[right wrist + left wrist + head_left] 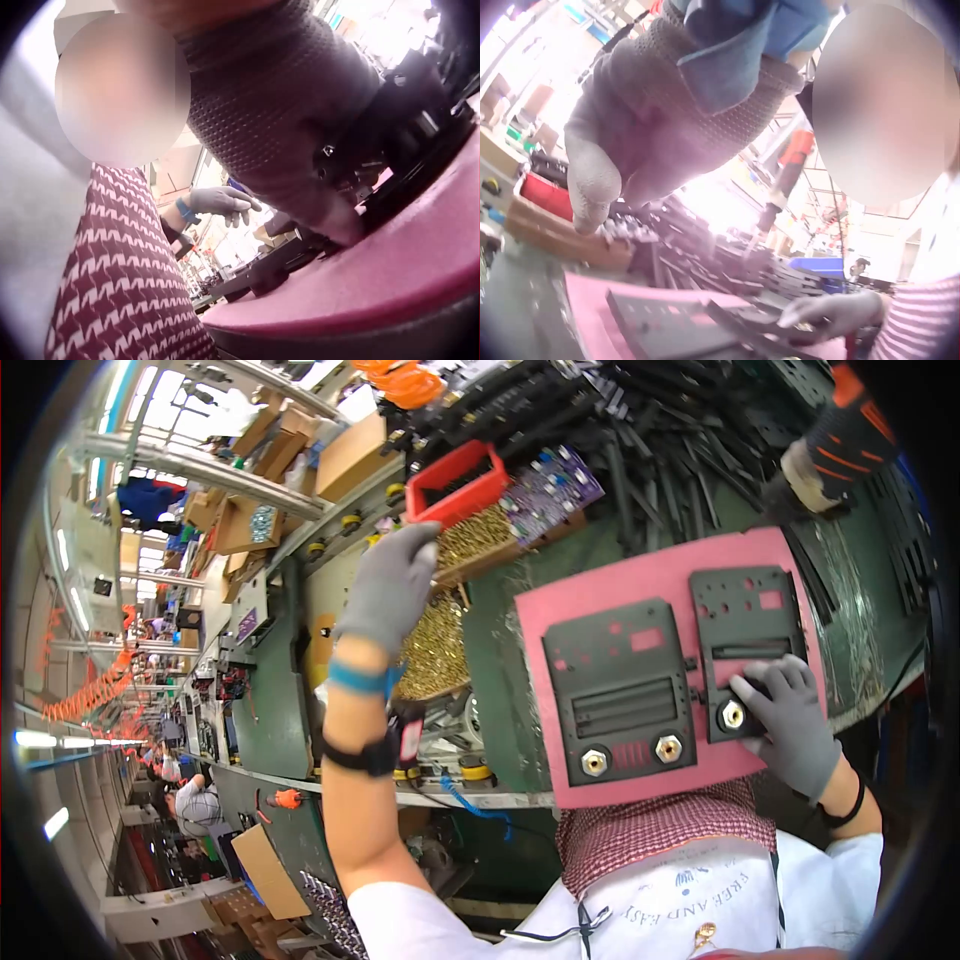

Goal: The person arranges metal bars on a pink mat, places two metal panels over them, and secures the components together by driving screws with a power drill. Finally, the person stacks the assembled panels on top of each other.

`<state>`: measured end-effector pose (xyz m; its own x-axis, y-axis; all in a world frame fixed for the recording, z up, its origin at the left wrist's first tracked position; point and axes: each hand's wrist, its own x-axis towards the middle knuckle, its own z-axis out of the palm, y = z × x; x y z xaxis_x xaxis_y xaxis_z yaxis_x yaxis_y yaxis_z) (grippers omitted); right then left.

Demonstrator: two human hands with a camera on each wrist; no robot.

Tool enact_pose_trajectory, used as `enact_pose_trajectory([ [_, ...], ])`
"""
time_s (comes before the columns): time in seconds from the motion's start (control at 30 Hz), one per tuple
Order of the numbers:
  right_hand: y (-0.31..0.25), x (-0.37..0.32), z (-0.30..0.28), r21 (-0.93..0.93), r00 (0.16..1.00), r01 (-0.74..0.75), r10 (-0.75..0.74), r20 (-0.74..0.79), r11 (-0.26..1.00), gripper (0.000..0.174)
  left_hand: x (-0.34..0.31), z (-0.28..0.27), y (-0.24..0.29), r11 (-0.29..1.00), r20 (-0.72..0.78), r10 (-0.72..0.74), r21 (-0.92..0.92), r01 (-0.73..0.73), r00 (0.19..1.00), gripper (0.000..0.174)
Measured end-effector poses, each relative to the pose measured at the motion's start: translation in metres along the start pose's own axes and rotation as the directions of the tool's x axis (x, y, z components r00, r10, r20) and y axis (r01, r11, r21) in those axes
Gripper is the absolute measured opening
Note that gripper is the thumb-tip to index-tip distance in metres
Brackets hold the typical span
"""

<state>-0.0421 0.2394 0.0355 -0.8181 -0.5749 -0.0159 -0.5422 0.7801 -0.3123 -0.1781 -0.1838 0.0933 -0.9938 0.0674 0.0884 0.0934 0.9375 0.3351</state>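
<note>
Two black panels, a left one (620, 700) and a right one (745, 595), lie side by side on a pink pad (530, 660). Brass nuts sit in round holes at their lower ends. My gloved right hand (795, 725) (292, 142) grips the lower right edge of the right panel, its thumb beside a brass nut (732, 714). My left hand (388, 585) (652, 127) (221, 204) is raised over a bin of small brass parts (435, 650), near a red tray (450, 510). Its fingers are loosely bent, and no object shows between them.
A purple circuit board (553, 490) lies beyond the brass parts. Long black strips (650, 470) are heaped behind the pad. At the upper right another person's gloved hand (805, 480) reaches in. Cardboard boxes (350, 460) stand at the upper left.
</note>
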Motion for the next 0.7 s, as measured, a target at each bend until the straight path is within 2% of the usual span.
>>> enact_pose_trajectory([
  [0.03,-0.001,0.001,-0.012,0.052,0.997,-0.028,0.024,0.068,0.998,0.068,0.024,0.004,-0.012,0.998,-0.011,0.040,0.058,-0.039,0.999,0.029],
  [0.07,0.001,0.002,-0.021,0.042,0.999,-0.014,0.012,0.051,0.999,0.068,0.049,0.016,-0.027,0.999,-0.032,0.017,-0.046,-0.019,0.999,0.028],
  [0.1,0.004,0.004,-0.028,0.103,0.997,-0.047,0.041,0.061,0.994,0.066,0.071,0.023,-0.024,0.996,-0.031,-0.089,-0.011,0.089,0.996,0.028],
  [0.13,0.008,0.006,-0.036,0.162,0.995,-0.080,0.068,0.074,0.984,0.065,0.091,0.033,-0.031,0.993,0.000,-0.088,-0.075,0.088,0.996,0.028],
  [0.17,0.013,0.009,-0.040,0.197,0.991,-0.134,0.132,0.022,0.971,0.058,0.108,0.035,-0.027,0.994,0.073,-0.111,0.006,0.111,0.991,0.030],
  [0.2,0.019,0.011,-0.041,0.110,0.979,-0.175,0.185,-0.085,0.978,0.052,0.128,0.046,-0.031,0.986,0.127,-0.165,-0.017,0.169,0.978,0.036],
  [0.27,0.040,0.017,-0.042,0.074,0.909,-0.260,0.270,-0.318,0.963,0.047,0.156,0.058,-0.027,0.981,0.272,-0.185,-0.010,0.194,0.945,0.050],
  [0.3,0.052,0.020,-0.047,0.045,0.886,-0.286,0.282,-0.367,0.957,0.043,0.180,0.082,-0.053,0.988,0.295,-0.154,0.039,0.149,0.943,0.057],
  [0.37,0.074,0.021,-0.053,0.114,0.781,-0.378,0.382,-0.494,0.919,0.039,0.192,0.083,-0.048,0.991,0.353,-0.056,0.132,0.010,0.934,0.066],
  [0.4,0.086,0.020,-0.054,0.179,0.703,-0.437,0.459,-0.544,0.881,0.039,0.184,0.068,-0.029,0.979,0.404,-0.106,0.202,0.025,0.909,0.064],
  [0.43,0.095,0.025,-0.057,0.175,0.697,-0.447,0.465,-0.545,0.877,0.039,0.180,0.062,-0.021,0.976,0.423,-0.119,0.214,0.029,0.898,0.066],
  [0.47,0.105,0.034,-0.063,0.304,0.596,-0.361,0.469,-0.652,0.882,0.041,0.179,0.059,-0.020,0.973,0.442,-0.136,0.228,0.036,0.887,0.067],
  [0.5,0.113,0.043,-0.068,0.413,0.478,-0.248,0.481,-0.735,0.876,0.043,0.191,0.071,-0.035,0.947,0.523,-0.235,0.314,0.071,0.819,0.067],
  [0.53,0.107,0.058,-0.077,0.415,0.480,-0.252,0.486,-0.731,0.874,0.043,0.193,0.072,-0.034,0.947,0.529,-0.235,0.314,0.069,0.816,0.067],
  [0.6,0.074,0.094,-0.101,0.502,0.377,0.183,0.412,-0.830,0.845,0.051,0.192,0.073,-0.033,0.922,0.547,-0.193,0.385,-0.040,0.815,0.059],
  [0.63,0.072,0.104,-0.107,0.507,0.381,0.179,0.415,-0.826,0.843,0.051,0.192,0.077,-0.036,0.931,0.512,-0.141,0.359,-0.062,0.848,0.055],
  [0.67,0.072,0.113,-0.112,0.518,0.359,0.194,0.431,-0.828,0.833,0.050,0.192,0.080,-0.041,0.931,0.518,-0.144,0.359,-0.061,0.843,0.055],
  [0.7,0.074,0.119,-0.116,0.530,0.336,0.208,0.449,-0.828,0.822,0.049,0.187,0.073,-0.034,0.883,0.519,-0.097,0.438,-0.167,0.849,0.053],
])
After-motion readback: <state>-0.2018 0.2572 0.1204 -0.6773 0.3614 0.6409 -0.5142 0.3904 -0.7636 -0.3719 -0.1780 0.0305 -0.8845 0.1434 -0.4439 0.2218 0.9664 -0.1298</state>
